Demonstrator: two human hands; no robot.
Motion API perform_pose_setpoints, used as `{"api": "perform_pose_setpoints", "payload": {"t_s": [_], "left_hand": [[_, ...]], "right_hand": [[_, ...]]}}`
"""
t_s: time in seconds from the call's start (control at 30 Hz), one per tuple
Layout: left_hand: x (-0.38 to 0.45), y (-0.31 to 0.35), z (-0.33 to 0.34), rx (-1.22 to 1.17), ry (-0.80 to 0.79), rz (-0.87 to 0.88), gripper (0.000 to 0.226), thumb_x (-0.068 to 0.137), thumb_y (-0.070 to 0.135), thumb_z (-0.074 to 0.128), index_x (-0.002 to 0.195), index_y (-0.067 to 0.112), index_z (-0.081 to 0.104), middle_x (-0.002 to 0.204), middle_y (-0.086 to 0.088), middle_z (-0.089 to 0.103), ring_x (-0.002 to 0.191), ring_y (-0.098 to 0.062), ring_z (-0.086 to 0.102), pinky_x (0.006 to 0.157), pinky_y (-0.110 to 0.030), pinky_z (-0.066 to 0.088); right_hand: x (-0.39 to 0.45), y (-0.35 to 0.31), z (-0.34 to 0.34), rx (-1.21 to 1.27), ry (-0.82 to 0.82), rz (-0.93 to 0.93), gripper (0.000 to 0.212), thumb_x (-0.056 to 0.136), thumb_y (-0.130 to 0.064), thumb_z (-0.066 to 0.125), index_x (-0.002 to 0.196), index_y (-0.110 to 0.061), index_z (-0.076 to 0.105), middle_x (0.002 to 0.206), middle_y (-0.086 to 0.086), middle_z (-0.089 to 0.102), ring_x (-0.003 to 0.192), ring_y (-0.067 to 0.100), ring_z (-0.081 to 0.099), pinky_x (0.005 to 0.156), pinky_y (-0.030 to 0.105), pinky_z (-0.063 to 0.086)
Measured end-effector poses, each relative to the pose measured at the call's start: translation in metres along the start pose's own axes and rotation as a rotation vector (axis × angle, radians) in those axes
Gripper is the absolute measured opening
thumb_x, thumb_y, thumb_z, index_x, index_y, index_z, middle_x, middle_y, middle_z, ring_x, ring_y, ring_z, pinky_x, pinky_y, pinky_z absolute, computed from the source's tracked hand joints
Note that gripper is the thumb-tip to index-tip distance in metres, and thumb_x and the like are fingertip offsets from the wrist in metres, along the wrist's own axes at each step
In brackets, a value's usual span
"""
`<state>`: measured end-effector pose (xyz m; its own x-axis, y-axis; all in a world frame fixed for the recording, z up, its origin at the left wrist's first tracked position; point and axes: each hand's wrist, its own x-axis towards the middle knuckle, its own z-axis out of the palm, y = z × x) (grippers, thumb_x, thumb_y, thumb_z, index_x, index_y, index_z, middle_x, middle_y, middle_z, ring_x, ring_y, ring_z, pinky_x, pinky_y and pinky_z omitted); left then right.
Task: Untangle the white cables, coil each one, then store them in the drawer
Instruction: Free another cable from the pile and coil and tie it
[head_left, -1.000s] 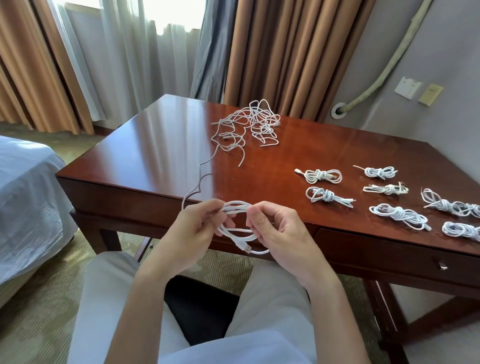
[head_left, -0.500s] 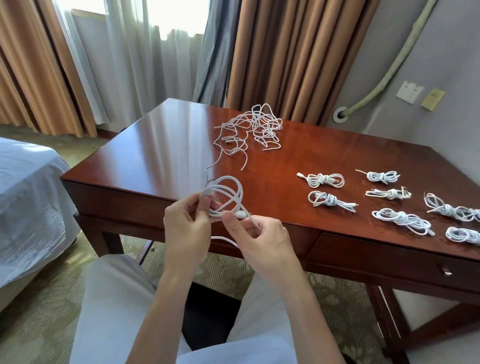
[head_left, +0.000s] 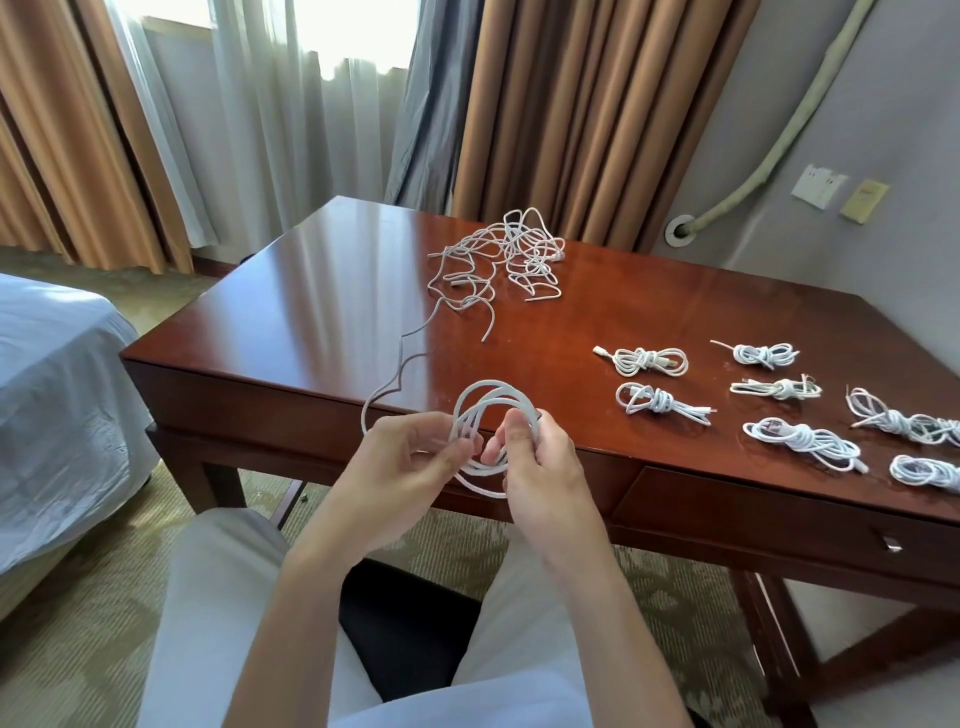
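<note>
Both hands work at the near edge of the glossy reddish-brown wooden table (head_left: 311, 322), winding a thin white cable (head_left: 491, 400) into round loops. The left hand (head_left: 410, 457) pinches the loops' left side between thumb and curled fingers (head_left: 462, 446); the right hand (head_left: 540, 462) has its fingers curled round the right side, thumb on top. The cable's free length trails up across the table to the loose tangle of white cables (head_left: 511, 260) at the far side. To coil well, I would keep each turn the same size, hold the stack firmly with one hand and let the other feed slack gently, so the tail does not drag the tangle. Seven finished white knotted bundles (head_left: 652, 361) lie to the right; the closed wooden drawer (head_left: 779, 519) sits below them.
</note>
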<state>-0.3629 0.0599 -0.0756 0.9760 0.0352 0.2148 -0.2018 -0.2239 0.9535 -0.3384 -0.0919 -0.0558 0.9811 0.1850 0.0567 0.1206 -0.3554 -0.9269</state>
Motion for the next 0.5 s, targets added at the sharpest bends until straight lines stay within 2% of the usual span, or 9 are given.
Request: {"api": "perform_pose_setpoints", "payload": {"t_s": [0.1, 0.17, 0.27, 0.37, 0.43, 0.5], "left_hand": [[-0.002, 0.004, -0.003, -0.205, -0.012, 0.033, 0.018, 0.094, 0.007, 0.066, 0.111, 0.008, 0.072, 0.092, -0.005, 0.076, 0.091, -0.019, 0.072, 0.085, -0.028, 0.054], [-0.005, 0.007, -0.006, -0.341, -0.062, 0.044, 0.024, 0.093, 0.014, 0.067, 0.115, 0.004, 0.071, 0.084, -0.008, 0.072, 0.081, -0.021, 0.068, 0.079, -0.028, 0.054], [-0.008, 0.008, -0.009, -0.473, -0.161, -0.013, 0.026, 0.098, 0.014, 0.061, 0.118, -0.002, 0.068, 0.069, -0.005, 0.054, 0.064, -0.017, 0.050, 0.065, -0.026, 0.049], [-0.008, 0.009, -0.011, -0.597, -0.194, -0.084, 0.034, 0.097, 0.016, 0.055, 0.122, -0.005, 0.064, 0.065, -0.002, 0.034, 0.058, -0.013, 0.030, 0.055, -0.023, 0.037], [-0.008, 0.011, -0.012, -0.644, -0.182, -0.099, 0.036, 0.095, 0.014, 0.054, 0.125, -0.004, 0.063, 0.063, 0.001, 0.033, 0.056, -0.011, 0.028, 0.052, -0.021, 0.034], [-0.010, 0.014, -0.012, -0.647, -0.186, -0.096, 0.035, 0.094, 0.011, 0.056, 0.126, 0.000, 0.064, 0.061, 0.002, 0.038, 0.053, -0.010, 0.031, 0.051, -0.020, 0.034]], "right_hand": [[0.001, 0.000, 0.001, -0.089, -0.094, -0.014, 0.030, 0.109, -0.036, 0.039, 0.103, -0.015, 0.060, 0.077, -0.009, 0.063, 0.074, 0.004, 0.059, 0.077, 0.027, 0.048], [0.001, 0.001, 0.002, -0.112, -0.139, -0.028, 0.022, 0.108, -0.028, 0.041, 0.100, -0.023, 0.061, 0.079, -0.007, 0.066, 0.074, 0.010, 0.061, 0.078, 0.038, 0.054], [0.000, 0.001, 0.004, -0.149, -0.227, -0.060, 0.020, 0.104, -0.034, 0.044, 0.092, -0.025, 0.057, 0.080, -0.003, 0.066, 0.074, 0.016, 0.058, 0.080, 0.050, 0.054], [-0.002, -0.004, 0.001, 0.034, -0.341, -0.055, 0.022, 0.104, -0.038, 0.050, 0.094, -0.027, 0.066, 0.076, -0.005, 0.062, 0.070, 0.019, 0.054, 0.073, 0.044, 0.051], [-0.004, -0.009, -0.005, 0.101, -0.404, -0.025, 0.029, 0.106, -0.031, 0.051, 0.085, -0.034, 0.069, 0.070, -0.009, 0.052, 0.070, 0.013, 0.047, 0.072, 0.038, 0.043], [-0.005, -0.011, -0.009, 0.080, -0.479, -0.002, 0.042, 0.108, -0.029, 0.048, 0.072, -0.041, 0.069, 0.069, -0.015, 0.054, 0.071, 0.007, 0.051, 0.079, 0.036, 0.047]]}}
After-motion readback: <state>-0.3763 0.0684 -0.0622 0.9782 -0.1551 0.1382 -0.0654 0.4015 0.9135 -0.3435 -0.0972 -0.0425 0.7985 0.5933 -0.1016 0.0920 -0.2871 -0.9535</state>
